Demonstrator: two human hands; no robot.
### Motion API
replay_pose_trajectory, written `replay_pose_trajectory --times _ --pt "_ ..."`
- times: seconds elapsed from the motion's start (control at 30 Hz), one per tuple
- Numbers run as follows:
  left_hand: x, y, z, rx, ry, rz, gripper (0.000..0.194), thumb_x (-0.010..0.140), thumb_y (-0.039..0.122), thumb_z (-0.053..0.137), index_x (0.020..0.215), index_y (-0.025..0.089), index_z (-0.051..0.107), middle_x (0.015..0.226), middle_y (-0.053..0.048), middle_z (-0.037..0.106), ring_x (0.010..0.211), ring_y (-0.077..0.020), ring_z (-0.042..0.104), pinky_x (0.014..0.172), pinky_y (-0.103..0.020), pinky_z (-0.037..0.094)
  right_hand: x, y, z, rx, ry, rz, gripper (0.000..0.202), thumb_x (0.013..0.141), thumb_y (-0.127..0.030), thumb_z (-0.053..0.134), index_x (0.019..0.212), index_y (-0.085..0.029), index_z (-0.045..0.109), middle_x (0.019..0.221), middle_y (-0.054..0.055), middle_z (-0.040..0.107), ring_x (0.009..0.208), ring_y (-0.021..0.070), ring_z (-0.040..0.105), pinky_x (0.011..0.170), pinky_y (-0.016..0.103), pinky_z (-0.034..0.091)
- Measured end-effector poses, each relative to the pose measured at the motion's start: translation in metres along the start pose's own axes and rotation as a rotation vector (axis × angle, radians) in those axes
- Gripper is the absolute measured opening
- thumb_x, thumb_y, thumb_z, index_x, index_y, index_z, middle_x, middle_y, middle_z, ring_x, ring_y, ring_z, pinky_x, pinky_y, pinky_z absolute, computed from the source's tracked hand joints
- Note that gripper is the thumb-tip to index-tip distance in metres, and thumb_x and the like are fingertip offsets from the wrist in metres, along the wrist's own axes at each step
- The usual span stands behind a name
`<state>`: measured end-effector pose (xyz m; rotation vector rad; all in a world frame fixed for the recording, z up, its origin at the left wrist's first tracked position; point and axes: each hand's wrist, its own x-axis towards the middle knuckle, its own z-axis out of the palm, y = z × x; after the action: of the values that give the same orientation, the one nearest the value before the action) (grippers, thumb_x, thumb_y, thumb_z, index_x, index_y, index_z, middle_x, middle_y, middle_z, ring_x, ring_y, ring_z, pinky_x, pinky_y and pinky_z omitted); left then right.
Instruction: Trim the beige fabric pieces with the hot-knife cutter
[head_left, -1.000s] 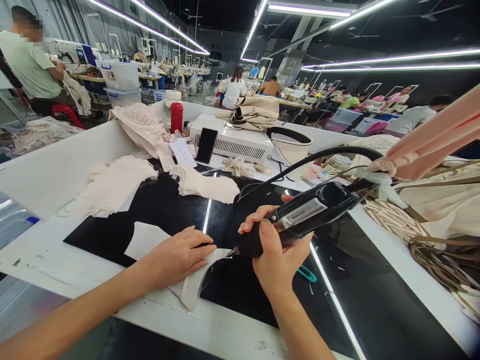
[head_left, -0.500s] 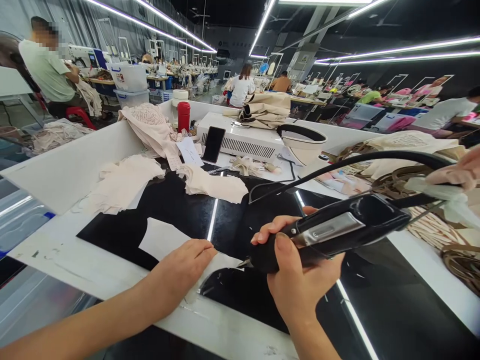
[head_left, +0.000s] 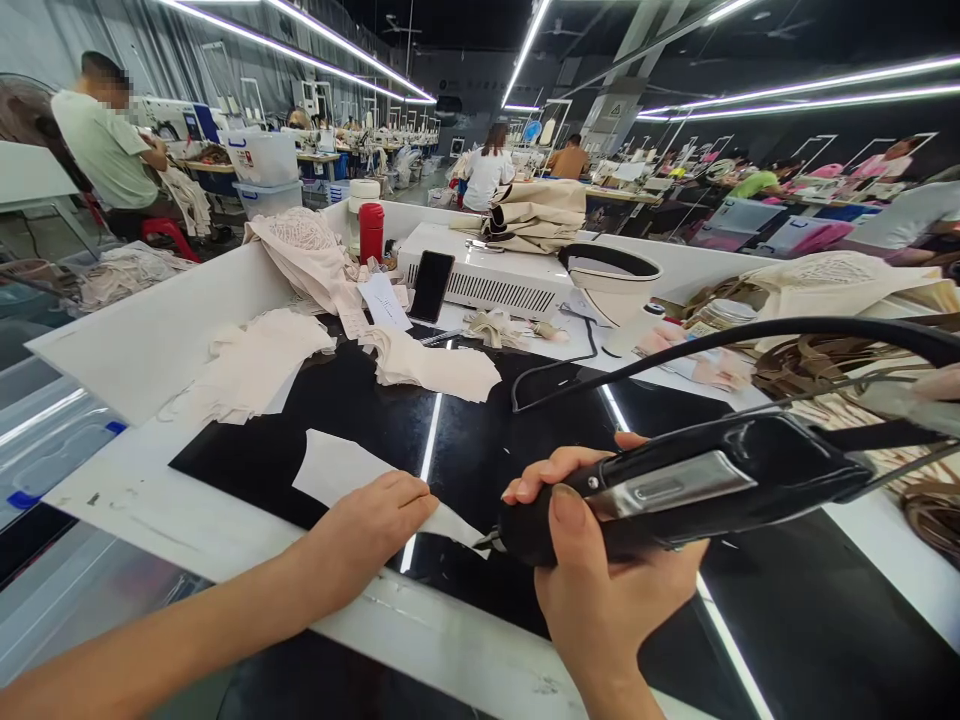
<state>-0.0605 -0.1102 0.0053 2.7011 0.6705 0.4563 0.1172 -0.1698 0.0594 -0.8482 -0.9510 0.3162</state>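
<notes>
My left hand [head_left: 379, 530] lies flat on a pale piece of fabric [head_left: 337, 468], fingers side by side, covering its middle. The piece rests on the black glossy mat [head_left: 525, 440] and tapers to a point at the right. In my right hand [head_left: 600, 560] is a black corded electric cutter [head_left: 675, 490] with a silver plate on its side. My fingers wrap its body, the thumb on the near side. Its small metal tip touches or almost touches the fabric's right end; exact contact is too small to tell.
Stacked pale fabric pieces [head_left: 439, 370] and a looser pile [head_left: 262, 360] lie beyond my hands. Further back are a phone [head_left: 432, 286], a red bottle [head_left: 371, 232] and a white vented box [head_left: 480, 270]. The cutter's cable [head_left: 750, 335] arches rightward. Co-workers sit at machines behind.
The pale fabric beneath my left hand now shows a narrower right part, and its strip toward the near edge no longer shows. The view has shifted slightly; a hand at far right is mostly out of frame.
</notes>
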Motion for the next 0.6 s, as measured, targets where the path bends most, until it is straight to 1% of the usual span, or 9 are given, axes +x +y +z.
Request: replay_pose_trajectory --times 0.2,0.33,0.4,0.47,0.5,0.53,0.6 --pt "-0.001 -0.002 -0.005 0.022 -0.020 0.019 0.040 0.090 -0.009 0.046 0.118 0.016 0.060 0.120 -0.007 0.065 0.111 -0.0204 0.064 0.094 -0.033 0.059 -0.005 -0.003 0.004 0.006 0.013 0.006 0.045 0.085 -0.012 0.077 0.122 -0.027 0.057 0.084 -0.004 0.068 0.060 0.0142 0.065 0.056 0.030 0.060" --pt "-0.003 -0.001 -0.003 0.124 -0.027 0.037 0.039 0.091 -0.008 0.046 0.119 0.015 0.059 0.122 -0.009 0.066 0.113 -0.0217 0.066 0.091 -0.032 0.061 -0.007 -0.004 0.007 0.002 0.022 0.010 0.047 0.084 -0.015 0.080 0.123 -0.026 0.056 0.083 -0.003 0.069 0.058 0.0139 0.064 0.055 0.029 0.059" --pt "-0.004 0.002 -0.001 0.203 -0.009 0.060 0.034 0.093 -0.005 0.048 0.119 0.013 0.058 0.121 -0.010 0.067 0.112 -0.0230 0.067 0.090 -0.033 0.061 -0.007 -0.005 0.008 0.005 0.024 0.008 0.047 0.084 -0.015 0.081 0.123 -0.026 0.057 0.083 -0.003 0.069 0.058 0.0140 0.064 0.056 0.030 0.059" --pt "-0.004 0.006 0.002 0.293 0.018 0.101 0.024 0.096 0.006 0.058 0.120 0.011 0.059 0.116 -0.013 0.068 0.110 -0.0261 0.068 0.090 -0.036 0.062 -0.008 -0.005 0.009 0.010 0.026 0.004 0.046 0.085 -0.015 0.080 0.122 -0.026 0.057 0.083 -0.003 0.069 0.059 0.0142 0.064 0.057 0.030 0.059" --pt "-0.004 0.009 0.003 0.331 0.036 0.118 0.025 0.096 0.015 0.065 0.120 0.011 0.059 0.115 -0.014 0.068 0.109 -0.0282 0.069 0.090 -0.039 0.062 -0.008 -0.005 0.009 0.013 0.024 0.002 0.046 0.085 -0.015 0.080 0.123 -0.026 0.057 0.084 -0.003 0.069 0.060 0.0143 0.065 0.057 0.030 0.059" --pt "-0.004 0.012 0.004 0.360 0.056 0.126 0.034 0.094 0.026 0.072 0.122 0.011 0.059 0.114 -0.015 0.068 0.108 -0.0301 0.069 0.090 -0.041 0.062 -0.008 -0.005 0.010 0.014 0.022 0.003 0.045 0.085 -0.015 0.080 0.123 -0.026 0.057 0.084 -0.003 0.069 0.060 0.0143 0.065 0.057 0.030 0.059" --pt "-0.005 0.016 0.006 0.387 0.103 0.128 0.058 0.084 0.047 0.082 0.125 0.014 0.059 0.116 -0.016 0.068 0.107 -0.0329 0.070 0.089 -0.044 0.061 -0.009 -0.005 0.010 0.017 0.018 0.004 0.045 0.086 -0.015 0.080 0.123 -0.026 0.057 0.084 -0.002 0.069 0.061 0.0144 0.065 0.057 0.029 0.059"
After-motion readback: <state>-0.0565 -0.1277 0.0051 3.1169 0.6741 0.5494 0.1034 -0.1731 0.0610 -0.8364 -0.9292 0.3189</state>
